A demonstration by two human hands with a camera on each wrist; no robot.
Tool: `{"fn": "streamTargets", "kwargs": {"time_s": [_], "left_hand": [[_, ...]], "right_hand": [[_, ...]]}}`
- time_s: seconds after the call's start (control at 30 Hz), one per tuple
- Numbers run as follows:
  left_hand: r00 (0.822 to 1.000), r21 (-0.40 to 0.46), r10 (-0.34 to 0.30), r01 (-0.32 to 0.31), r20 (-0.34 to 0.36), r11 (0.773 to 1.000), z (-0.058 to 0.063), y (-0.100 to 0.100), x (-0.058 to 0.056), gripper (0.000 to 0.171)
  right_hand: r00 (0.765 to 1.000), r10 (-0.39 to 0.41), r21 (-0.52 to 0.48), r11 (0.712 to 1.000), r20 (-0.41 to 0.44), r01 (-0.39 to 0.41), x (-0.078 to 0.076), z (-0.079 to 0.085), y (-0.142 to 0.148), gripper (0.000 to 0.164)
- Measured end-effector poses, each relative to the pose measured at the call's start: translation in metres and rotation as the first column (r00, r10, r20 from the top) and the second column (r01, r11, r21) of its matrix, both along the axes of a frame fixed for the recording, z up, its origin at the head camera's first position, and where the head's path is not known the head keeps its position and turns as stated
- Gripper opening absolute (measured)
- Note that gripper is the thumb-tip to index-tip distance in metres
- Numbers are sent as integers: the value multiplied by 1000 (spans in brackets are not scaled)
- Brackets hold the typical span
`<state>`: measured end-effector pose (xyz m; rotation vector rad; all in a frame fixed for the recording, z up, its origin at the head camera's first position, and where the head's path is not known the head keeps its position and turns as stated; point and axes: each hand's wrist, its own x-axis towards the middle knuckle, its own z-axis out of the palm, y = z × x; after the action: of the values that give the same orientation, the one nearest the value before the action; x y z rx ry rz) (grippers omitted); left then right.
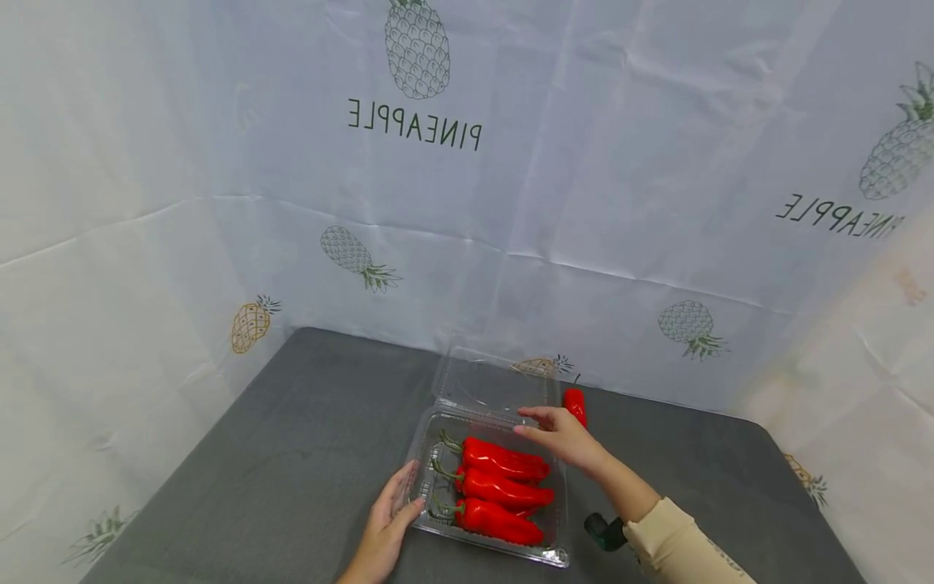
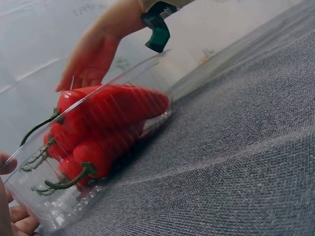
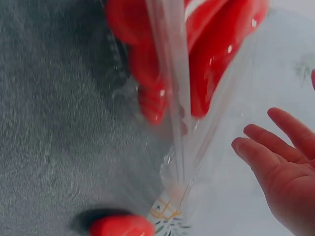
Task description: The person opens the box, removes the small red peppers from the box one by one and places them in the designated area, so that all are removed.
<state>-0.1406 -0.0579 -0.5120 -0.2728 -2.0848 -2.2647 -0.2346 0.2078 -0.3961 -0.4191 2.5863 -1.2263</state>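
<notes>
A clear plastic container [image 1: 426, 454] with a raised-back lid [image 1: 481, 381] holds several red peppers [image 1: 503, 491], their green stems to the left. My left hand [image 1: 384, 523] grips the container's left wall, thumb at the rim and fingers outside; only a few fingers show in the left wrist view. Over the container's far right part, my right hand [image 1: 558, 435] hovers with fingers spread apart and nothing between them. In the right wrist view that hand [image 3: 290, 167] is beside the container wall. Another red pepper [image 1: 575, 405] lies outside, behind the right hand.
A grey cloth-covered table [image 1: 306, 454] lies beneath everything. White curtains [image 1: 584, 162] with pineapple prints hang behind and at both sides. A dark green device [image 1: 604, 531] is strapped at the right wrist.
</notes>
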Motion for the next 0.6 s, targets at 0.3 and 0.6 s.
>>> {"fn": "streamTargets", "kwargs": {"time_s": [0.3, 0.6], "left_hand": [[1000, 11, -4, 5, -25, 1000, 4, 0, 1, 52], [998, 28, -12, 14, -63, 1000, 2, 1, 1, 51]], "right_hand": [[989, 148, 38, 988, 19, -148, 8, 2, -13, 50], [972, 235, 156, 959, 24, -236, 10, 6, -28, 48]]}}
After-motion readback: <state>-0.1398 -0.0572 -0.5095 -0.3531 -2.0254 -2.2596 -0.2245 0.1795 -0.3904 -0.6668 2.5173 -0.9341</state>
